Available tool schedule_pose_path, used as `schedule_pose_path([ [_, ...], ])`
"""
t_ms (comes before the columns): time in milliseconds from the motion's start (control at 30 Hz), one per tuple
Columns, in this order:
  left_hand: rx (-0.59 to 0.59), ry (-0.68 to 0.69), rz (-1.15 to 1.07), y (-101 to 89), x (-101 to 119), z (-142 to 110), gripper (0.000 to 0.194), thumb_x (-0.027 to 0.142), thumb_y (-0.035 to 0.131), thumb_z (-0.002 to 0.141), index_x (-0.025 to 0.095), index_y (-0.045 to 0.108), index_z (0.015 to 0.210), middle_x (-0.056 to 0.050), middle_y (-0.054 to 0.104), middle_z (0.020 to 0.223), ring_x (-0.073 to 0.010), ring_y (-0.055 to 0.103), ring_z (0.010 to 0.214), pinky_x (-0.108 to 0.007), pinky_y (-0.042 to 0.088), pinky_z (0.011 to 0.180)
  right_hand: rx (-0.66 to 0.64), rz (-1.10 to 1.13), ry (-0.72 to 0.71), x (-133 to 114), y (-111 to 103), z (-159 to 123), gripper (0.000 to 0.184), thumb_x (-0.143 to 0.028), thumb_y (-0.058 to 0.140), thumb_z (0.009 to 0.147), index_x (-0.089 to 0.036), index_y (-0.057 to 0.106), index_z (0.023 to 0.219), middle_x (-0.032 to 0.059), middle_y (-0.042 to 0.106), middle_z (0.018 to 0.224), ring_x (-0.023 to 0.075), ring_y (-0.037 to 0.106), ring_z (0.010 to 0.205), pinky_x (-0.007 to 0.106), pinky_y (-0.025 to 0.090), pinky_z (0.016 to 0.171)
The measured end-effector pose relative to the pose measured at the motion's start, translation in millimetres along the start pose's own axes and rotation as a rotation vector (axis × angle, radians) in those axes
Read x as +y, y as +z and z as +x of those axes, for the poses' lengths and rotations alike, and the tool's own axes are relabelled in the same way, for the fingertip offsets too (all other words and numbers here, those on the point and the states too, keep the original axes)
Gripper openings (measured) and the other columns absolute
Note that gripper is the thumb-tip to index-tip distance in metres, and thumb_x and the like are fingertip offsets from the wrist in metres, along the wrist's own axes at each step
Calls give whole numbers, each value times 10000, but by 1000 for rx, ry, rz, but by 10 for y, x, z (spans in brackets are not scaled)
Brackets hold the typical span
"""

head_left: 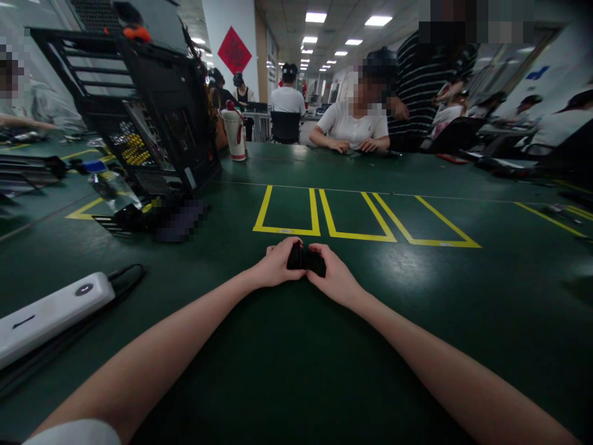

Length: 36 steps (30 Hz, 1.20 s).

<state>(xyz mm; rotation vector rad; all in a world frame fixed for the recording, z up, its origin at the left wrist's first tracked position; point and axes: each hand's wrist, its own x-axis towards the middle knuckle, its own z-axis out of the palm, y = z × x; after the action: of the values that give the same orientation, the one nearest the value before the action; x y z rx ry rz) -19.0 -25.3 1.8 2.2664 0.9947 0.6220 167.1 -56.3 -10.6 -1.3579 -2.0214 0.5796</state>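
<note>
My left hand (280,262) and my right hand (331,275) meet low over the green table, just on my side of the yellow tape marks. Between them is a small, dark, block-like object (315,263), its kind too dark to make out. The left fingers curl round its left portion, thumb below. Its right portion is gripped by the right thumb and fingers. A narrow gap or seam shows in the middle; whether it is one piece or two I cannot tell.
Yellow tape outlines (287,232) lie beyond my hands. At left stand an open black computer case (171,117), a clear bottle (113,188) and a white cup (235,133). A white elongated device (55,315) with a cable lies near-left. Across the table sits a person (356,120).
</note>
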Motion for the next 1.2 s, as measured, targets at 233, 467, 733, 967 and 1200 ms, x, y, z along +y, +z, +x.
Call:
schedule_pose_path([
  [233,75,-45,59,53,33,16,630,426,629,724,207,333,1235,-99,488,1196,-282,468,1121,-502,322,947,14,-70,38,62,-61,16,395,-194,564,772,-194,449,1150,90,541,1165,247,494,1113,467,394,947],
  [467,100,-82,136,139,21,437,607,308,629,736,156,334,1244,-131,466,1226,-294,443,1146,-483,341,942,103,-158,128,284,-201,95,397,-221,563,777,-166,445,1152,116,535,1183,269,475,1124,504,365,942],
  [733,93,-68,110,236,216,329,665,284,635,727,139,281,1271,-150,440,1244,-295,431,1149,-492,337,951,66,-174,98,61,-218,-179,404,-187,572,765,-164,454,1151,110,555,1156,256,508,1087,469,404,930],
  [967,-138,23,40,158,691,-830,719,291,666,700,202,258,1285,-115,432,1238,-285,437,1111,-477,355,955,-177,-53,9,-675,-118,-1108,502,-126,565,750,-200,414,1223,117,541,1196,279,509,1106,507,406,960],
  [1200,-289,-46,9,35,928,-1872,717,200,612,745,371,218,1319,-52,419,1248,-261,415,1113,-493,340,972,-273,313,24,-1155,275,-1595,537,-132,622,697,-199,417,1189,125,514,1205,262,504,1124,440,434,951],
])
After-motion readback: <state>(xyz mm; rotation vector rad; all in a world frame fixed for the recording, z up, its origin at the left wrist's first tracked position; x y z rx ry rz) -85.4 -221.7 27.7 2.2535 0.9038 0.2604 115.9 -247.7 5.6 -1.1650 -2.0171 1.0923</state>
